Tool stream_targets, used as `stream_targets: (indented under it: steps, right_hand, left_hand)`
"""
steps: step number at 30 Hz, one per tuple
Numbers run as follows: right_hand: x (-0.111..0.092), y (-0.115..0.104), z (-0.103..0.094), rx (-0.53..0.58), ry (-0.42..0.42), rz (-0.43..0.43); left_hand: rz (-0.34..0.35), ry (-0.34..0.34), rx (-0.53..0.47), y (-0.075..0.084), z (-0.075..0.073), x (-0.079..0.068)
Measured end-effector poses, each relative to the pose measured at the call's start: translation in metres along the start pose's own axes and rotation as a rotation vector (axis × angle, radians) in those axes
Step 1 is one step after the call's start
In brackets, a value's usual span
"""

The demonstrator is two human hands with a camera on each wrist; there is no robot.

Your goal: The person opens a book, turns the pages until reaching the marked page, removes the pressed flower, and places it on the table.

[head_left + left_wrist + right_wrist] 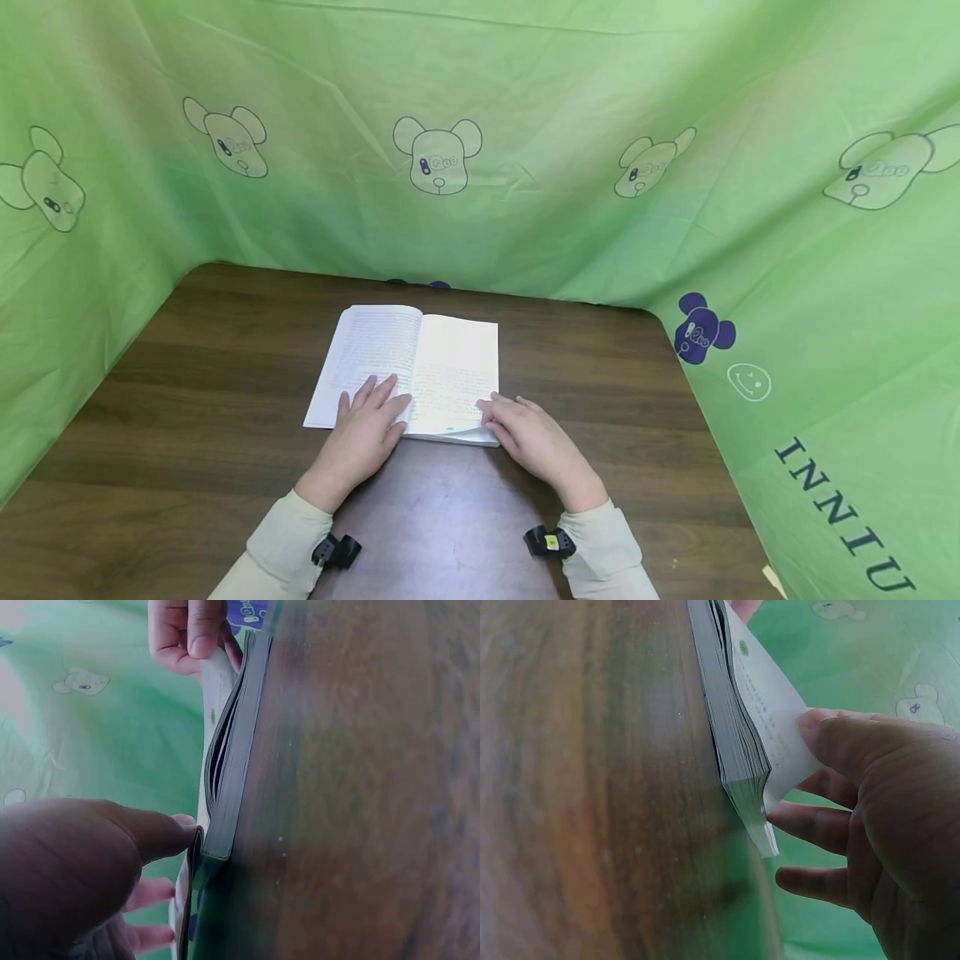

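An open book (453,346) lies on the table, printed text on both pages. My left hand (363,433) rests with fingers spread on the lower part of its left page (375,333), near the spine. In the left wrist view, the left thumb (169,834) touches the book's lower edge. At the lower right corner, my right hand (534,437) pinches a page (769,724) between thumb and fingers. That page's corner is lifted and bent above the thick stack of pages (731,727) below it, as the right wrist view shows.
The brown wooden table (247,358) extends around the book. A green cloth (525,225) with cartoon bear heads hangs along the table's back and both sides. Each wrist wears a black strap device, the right one (550,542) with a yellow label.
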State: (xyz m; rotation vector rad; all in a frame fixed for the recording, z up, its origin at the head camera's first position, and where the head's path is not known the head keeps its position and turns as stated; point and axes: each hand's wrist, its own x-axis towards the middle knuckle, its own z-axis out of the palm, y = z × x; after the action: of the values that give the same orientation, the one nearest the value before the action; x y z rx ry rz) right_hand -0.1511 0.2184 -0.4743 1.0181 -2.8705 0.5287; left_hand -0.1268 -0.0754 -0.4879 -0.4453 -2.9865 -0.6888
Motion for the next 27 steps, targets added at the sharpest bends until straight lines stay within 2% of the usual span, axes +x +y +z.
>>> stream_targets:
  steps: [4, 7, 15, 27]
  right_hand:
    - [0.0012, 0.0, 0.0004, -0.021, 0.057, -0.021]
    - [0.0022, 0.0014, 0.0011, -0.037, 0.107, -0.045]
    - [0.0034, 0.0029, 0.0005, -0.076, 0.188, -0.081]
    - [0.003, 0.0005, -0.0029, -0.08, 0.233, -0.093]
  left_hand:
    - [0.069, 0.031, 0.006, 0.0012, 0.0011, 0.0009]
    - [0.091, 0.034, 0.018, 0.0029, 0.0014, 0.0002]
    - [0.044, -0.035, -0.033, 0.0059, 0.0, -0.0019]
    - [0.0, 0.02, -0.04, 0.0081, 0.0033, -0.0006]
